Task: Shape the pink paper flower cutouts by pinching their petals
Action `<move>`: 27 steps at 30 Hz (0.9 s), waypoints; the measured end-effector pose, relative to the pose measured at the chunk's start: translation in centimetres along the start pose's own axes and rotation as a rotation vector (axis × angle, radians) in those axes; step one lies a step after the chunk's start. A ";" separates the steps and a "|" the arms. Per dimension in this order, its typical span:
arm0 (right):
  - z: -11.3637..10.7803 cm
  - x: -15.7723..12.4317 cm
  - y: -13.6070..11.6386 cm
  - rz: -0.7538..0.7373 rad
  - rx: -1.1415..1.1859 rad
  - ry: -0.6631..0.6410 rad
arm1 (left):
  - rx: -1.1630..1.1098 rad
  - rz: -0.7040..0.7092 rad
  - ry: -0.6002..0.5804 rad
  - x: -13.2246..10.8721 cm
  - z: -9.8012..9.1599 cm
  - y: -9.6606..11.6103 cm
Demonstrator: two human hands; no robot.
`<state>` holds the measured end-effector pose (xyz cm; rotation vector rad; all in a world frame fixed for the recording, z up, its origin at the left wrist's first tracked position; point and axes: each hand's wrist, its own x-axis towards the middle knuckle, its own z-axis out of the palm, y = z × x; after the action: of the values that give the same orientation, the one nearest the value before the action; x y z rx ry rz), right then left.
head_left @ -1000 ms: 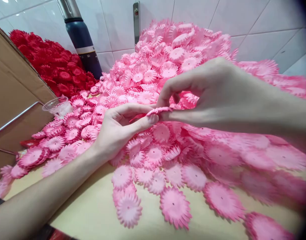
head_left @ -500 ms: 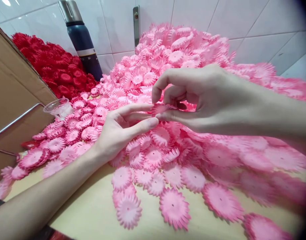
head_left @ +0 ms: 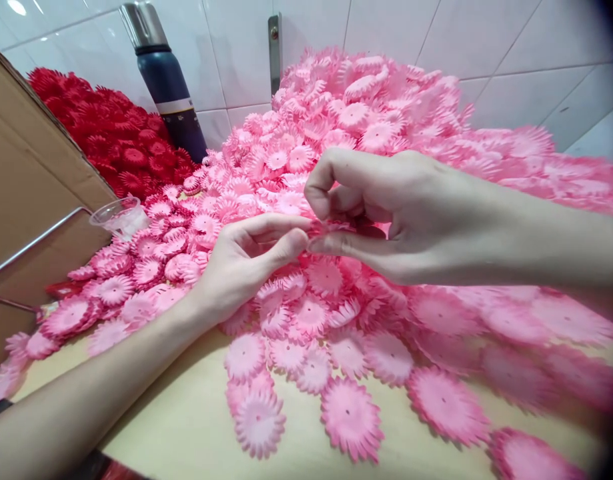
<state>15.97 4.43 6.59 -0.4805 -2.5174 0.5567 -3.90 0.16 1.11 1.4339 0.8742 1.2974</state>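
Observation:
My left hand (head_left: 243, 260) reaches in from the lower left, its thumb and fingers pinched at the left edge of a pink petal disc (head_left: 317, 228). From the right comes my right hand (head_left: 386, 210), its curled index finger and thumb closed on the same disc. Most of that disc is hidden behind the fingers. Both hands meet just in front of a big heap of pink petal discs (head_left: 356, 113) with fringed edges. Below them, loose discs such as a darker-edged one (head_left: 350, 417) lie flat, each with a small hole in its centre.
On the left stand a cardboard box (head_left: 31, 133) and a clear plastic cup (head_left: 119, 217) among the discs. Behind are a red petal heap (head_left: 111, 133) and a dark blue bottle (head_left: 171, 83) against the tiled wall (head_left: 386, 30). The tabletop (head_left: 186, 413) is pale yellow.
My right hand has moved slightly lower and its index finger has curled down onto the disc. The left thumb has shifted slightly left and up. The disc is now more covered.

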 end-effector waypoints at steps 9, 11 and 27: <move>0.1 0.1 -0.7 0.017 0.098 -0.011 | -0.030 0.013 -0.109 -0.1 0.1 0.2; 0.1 0.1 -0.9 0.016 0.125 -0.027 | -0.034 0.005 -0.121 -0.2 0.2 0.3; -0.7 0.5 -0.7 0.022 -0.009 0.010 | -0.039 0.034 -0.001 0.1 -0.2 0.0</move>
<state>15.75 4.25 7.69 -0.5140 -2.5084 0.5506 -4.07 0.29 1.10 1.4238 0.8232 1.3320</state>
